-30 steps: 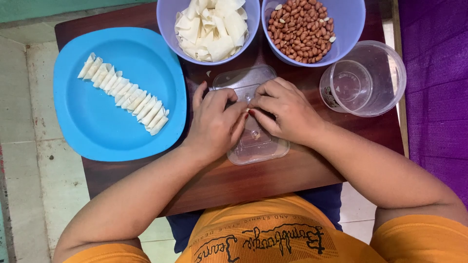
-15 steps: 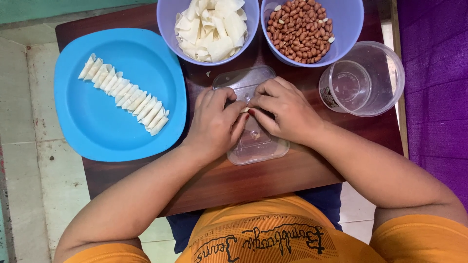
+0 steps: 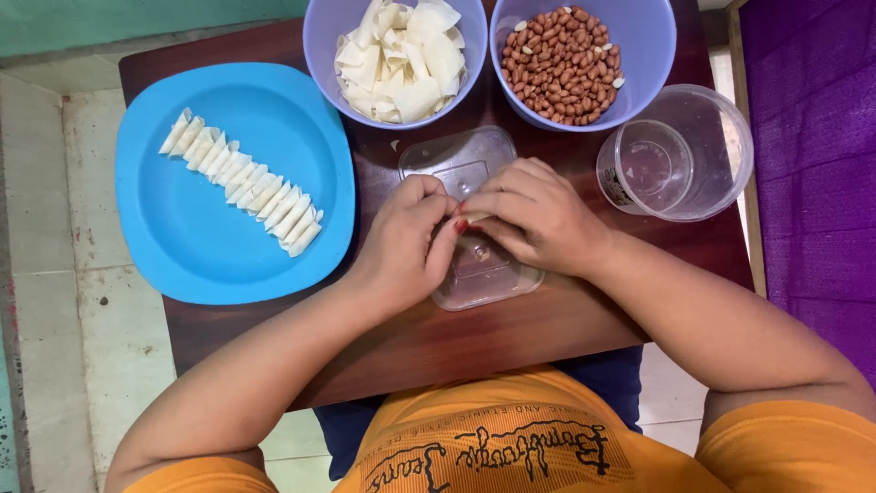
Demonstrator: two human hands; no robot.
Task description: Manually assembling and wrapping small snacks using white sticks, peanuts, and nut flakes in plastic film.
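While both hands (image 3: 470, 224) pinch one wrapper (image 3: 474, 217) | two bowls (image 3: 319, 36) | one plate (image 3: 182, 246)

Clear round plastic tub (image 3: 680, 155), right side of tabletop (image 3: 547, 338); small dark label (image 3: 613, 187) on its left wall. No signs, screens.

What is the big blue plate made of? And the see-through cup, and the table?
The blue plate looks like plastic: one even colour, smooth, with a soft sheen. The clear cup seems to be thin plastic too, since the table shows through it, though it might be glass. The table looks like dark wood or a wood-look top, reddish-brown with faint grain and a light gloss.
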